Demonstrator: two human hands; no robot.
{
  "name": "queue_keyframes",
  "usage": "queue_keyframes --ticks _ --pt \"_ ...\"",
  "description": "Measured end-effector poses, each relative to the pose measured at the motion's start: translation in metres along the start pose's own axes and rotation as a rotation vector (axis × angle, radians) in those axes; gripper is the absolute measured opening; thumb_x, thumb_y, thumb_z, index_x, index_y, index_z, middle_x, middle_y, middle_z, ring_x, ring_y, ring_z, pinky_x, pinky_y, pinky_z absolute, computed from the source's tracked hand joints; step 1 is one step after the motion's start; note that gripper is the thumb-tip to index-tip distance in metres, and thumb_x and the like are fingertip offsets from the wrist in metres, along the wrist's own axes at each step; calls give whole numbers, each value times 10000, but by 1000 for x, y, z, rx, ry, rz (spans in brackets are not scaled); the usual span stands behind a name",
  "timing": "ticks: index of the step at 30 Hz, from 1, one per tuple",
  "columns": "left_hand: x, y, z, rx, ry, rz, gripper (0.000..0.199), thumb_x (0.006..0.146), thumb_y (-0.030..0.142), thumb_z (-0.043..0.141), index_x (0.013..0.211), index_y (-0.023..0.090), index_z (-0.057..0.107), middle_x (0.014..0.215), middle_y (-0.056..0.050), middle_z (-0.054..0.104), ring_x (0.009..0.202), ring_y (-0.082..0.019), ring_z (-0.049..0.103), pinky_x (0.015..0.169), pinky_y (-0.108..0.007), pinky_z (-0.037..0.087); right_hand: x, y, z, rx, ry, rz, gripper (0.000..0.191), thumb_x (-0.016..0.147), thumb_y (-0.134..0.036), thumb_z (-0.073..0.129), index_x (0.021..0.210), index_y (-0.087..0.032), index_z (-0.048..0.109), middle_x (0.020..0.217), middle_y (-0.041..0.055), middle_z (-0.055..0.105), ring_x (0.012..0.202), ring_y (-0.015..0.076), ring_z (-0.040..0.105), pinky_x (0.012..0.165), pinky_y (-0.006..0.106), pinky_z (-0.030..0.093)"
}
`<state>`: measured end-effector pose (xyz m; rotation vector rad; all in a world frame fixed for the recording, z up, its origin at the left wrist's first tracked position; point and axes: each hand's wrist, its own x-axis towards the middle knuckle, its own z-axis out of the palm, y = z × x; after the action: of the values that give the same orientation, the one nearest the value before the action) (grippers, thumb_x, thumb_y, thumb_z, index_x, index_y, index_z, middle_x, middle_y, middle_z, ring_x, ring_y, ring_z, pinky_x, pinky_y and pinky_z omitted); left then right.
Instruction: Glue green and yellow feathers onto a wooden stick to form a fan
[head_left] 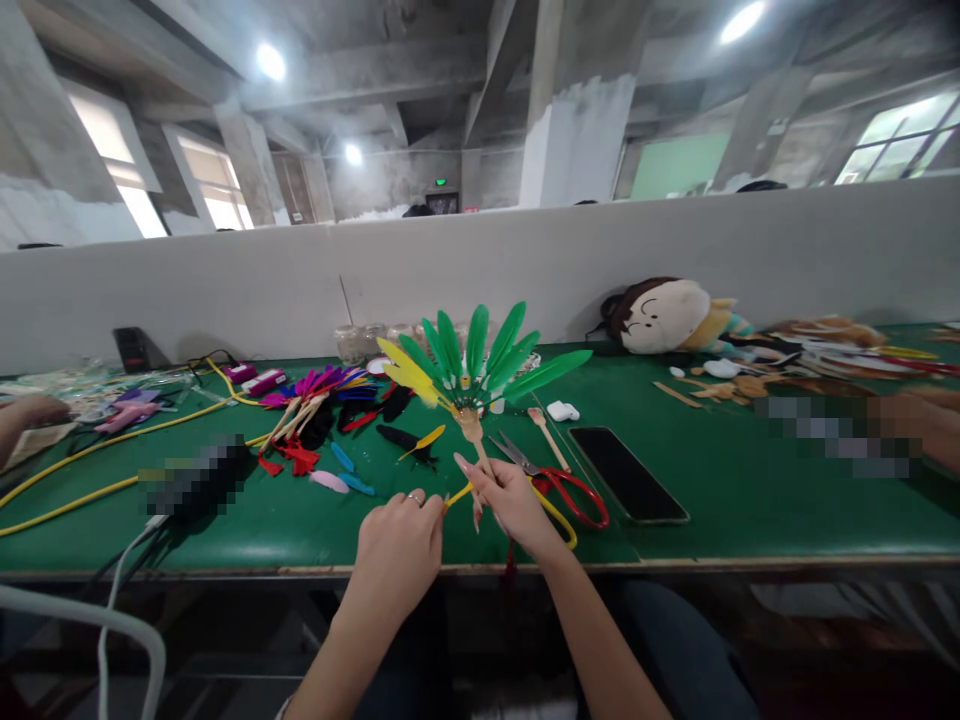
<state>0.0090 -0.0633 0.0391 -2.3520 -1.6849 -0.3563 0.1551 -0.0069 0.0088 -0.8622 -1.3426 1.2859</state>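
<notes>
A fan of green and yellow feathers (472, 360) stands up from a wooden handle (472, 435) above the green tabletop. My right hand (510, 500) grips the lower end of that handle. My left hand (397, 555) pinches a thin yellow strip (459, 494), whose other end reaches my right hand. Just right of my right hand lie red-handled scissors (570, 497), close to but not visibly touching it. A loose wooden handle (547, 437) lies beyond them. Several coloured feathers (322, 385) are heaped beyond my left hand.
A black phone (628, 474) lies on the green table (712, 500). Yellow cable (97, 480) runs along the left. A plush doll (667, 317) and a feather pile (840, 350) sit right, against a grey partition (525, 260). Co-workers' hands (30, 415) (900, 415) show at both sides.
</notes>
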Motion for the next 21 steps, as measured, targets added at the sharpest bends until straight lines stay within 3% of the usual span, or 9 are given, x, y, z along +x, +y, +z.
queue_keyframes --ticks 6,11,21 --pt "-1 -11 9 -131 -80 -145 301 874 276 351 714 187 590 715 -37 622 674 -155 591 521 -239 314 0 -6 0 25 24 -5 436 676 -525 597 514 -173 397 437 -73 371 350 46 397 357 177 398" --pt "-1 -16 11 -241 -86 -156 315 872 290 368 689 185 602 695 -47 636 659 -158 585 545 -236 317 -1 -7 0 41 2 11 421 680 -531 588 539 -165 437 474 -63 408 350 43 401 337 174 390" --pt "0 4 5 -287 -87 -124 321 839 242 371 608 179 584 636 -40 633 598 -151 576 506 -254 253 -3 -6 4 -40 -53 43 362 665 -498 613 655 -143 544 559 -56 450 350 39 416 321 176 386"
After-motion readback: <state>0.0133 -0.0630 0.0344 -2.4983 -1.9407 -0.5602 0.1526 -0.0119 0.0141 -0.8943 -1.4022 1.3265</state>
